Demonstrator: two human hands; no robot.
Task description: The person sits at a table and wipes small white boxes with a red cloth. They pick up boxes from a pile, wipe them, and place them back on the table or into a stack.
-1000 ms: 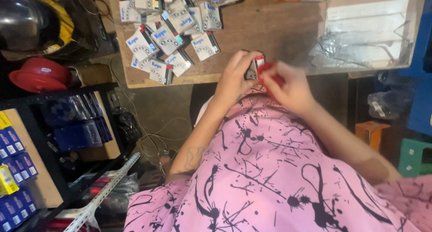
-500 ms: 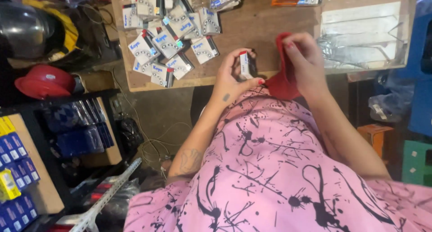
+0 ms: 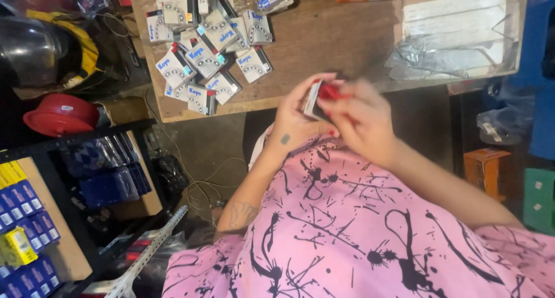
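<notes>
Left hand (image 3: 295, 116) grips the small box (image 3: 313, 99) — keep it steady. Right hand (image 3: 361, 121) pinches the red piece (image 3: 329, 92) at its end; work squarely.

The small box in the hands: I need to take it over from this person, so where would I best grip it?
Probably by the small box's upper end, coming from the table side: it stands tilted, the left hand wraps its lower half, and the right hand covers the red piece beside it.
</notes>
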